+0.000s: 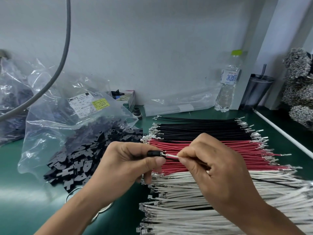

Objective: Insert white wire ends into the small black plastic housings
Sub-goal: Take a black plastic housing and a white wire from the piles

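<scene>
A: Where's the housing?
B: Centre of the frame, the left hand (128, 160) pinches the black housing (154, 153), opening facing right.
A: And the wire?
B: The right hand (210, 167) pinches the white wire (171, 156), lying left-right, its metal terminal touching the housing mouth.

Housings (79, 156) spill from bag (50, 116) — wires (211, 192) lie right, bottle (227, 85) behind.

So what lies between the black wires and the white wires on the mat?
In the head view, a band of red wires lies between the black wires and the white wires.
</scene>
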Motion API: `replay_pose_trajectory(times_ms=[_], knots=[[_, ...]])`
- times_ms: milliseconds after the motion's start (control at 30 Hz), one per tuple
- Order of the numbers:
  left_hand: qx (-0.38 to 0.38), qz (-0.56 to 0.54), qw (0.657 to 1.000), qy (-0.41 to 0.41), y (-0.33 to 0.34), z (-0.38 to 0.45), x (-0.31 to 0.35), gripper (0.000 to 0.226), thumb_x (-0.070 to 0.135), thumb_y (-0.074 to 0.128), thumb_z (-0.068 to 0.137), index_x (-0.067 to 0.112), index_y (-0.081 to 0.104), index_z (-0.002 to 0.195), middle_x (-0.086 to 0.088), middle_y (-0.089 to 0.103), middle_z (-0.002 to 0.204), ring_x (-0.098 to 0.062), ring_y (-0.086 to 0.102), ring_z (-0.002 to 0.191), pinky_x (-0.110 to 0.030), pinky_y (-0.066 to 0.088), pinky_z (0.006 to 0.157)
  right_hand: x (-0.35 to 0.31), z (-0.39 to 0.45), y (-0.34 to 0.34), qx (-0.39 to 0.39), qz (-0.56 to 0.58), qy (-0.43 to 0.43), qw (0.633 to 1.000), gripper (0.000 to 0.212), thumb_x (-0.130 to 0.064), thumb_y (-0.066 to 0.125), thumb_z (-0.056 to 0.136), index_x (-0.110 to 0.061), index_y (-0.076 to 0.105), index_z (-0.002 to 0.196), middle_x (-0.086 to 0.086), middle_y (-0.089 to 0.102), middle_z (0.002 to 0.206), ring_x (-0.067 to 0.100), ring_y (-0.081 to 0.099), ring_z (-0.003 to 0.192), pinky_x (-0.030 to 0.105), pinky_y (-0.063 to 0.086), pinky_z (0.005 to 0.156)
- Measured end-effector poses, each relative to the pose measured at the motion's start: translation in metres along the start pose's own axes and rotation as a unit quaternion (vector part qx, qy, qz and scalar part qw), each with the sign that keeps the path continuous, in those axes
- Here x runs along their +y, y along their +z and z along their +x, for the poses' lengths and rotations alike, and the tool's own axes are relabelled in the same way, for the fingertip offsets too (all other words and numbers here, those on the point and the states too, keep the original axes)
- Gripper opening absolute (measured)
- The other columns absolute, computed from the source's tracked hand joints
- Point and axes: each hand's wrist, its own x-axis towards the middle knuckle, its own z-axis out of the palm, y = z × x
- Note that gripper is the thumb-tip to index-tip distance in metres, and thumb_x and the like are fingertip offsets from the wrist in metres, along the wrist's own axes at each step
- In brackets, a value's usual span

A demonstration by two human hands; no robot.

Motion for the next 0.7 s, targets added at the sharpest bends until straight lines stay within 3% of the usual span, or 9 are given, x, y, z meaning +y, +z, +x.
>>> replay_pose_trajectory(times_ms=[167,333,467,700], knots=[[-0.023,0.068,0.997,0.035,0.0054,-0.0036,0.0024,0.007,0.025,0.085,0.078,0.023,0.083,0.084,-0.008,0.076,0.071,-0.015,0.063,0.047,-0.017,0.047,0.047,0.0006,-0.0012,0.005,-0.015,0.002,-0.008,1.0,0.018,-0.031,0.058,0.097,-0.021,0.072,0.09,-0.014,0.057,0.087,0.006,0.058,0.074,0.028,0.049,0.058],[-0.003,0.038,0.999,0.036,0.0044,-0.0022,0.0043,0.013,0.026,0.084,0.075,0.019,0.083,0.086,-0.009,0.076,0.071,-0.017,0.063,0.046,-0.015,0.046,0.045,0.0022,-0.0004,0.0018,-0.01,0.015,0.023,1.0,0.017,-0.037,0.06,0.095,-0.027,0.071,0.088,-0.018,0.058,0.084,0.006,0.058,0.075,0.023,0.046,0.06],[-0.009,0.044,0.998,0.036,0.0067,-0.0037,0.0011,0.006,0.024,0.084,0.08,0.02,0.083,0.084,-0.009,0.076,0.07,-0.018,0.064,0.046,-0.015,0.044,0.046,-0.0004,-0.0007,0.0089,-0.004,-0.004,0.0,1.0,0.02,-0.032,0.059,0.096,-0.02,0.071,0.086,-0.014,0.057,0.083,0.005,0.056,0.075,0.017,0.042,0.064],[-0.005,0.003,0.998,0.057,0.0081,-0.0026,0.0039,0.007,0.015,0.082,0.077,0.014,0.082,0.084,-0.012,0.073,0.067,-0.018,0.063,0.046,-0.015,0.045,0.045,0.0023,0.0057,0.004,0.033,-0.071,-0.078,0.994,0.022,-0.03,0.058,0.098,-0.017,0.073,0.088,-0.008,0.061,0.084,0.012,0.059,0.074,0.031,0.05,0.058]])
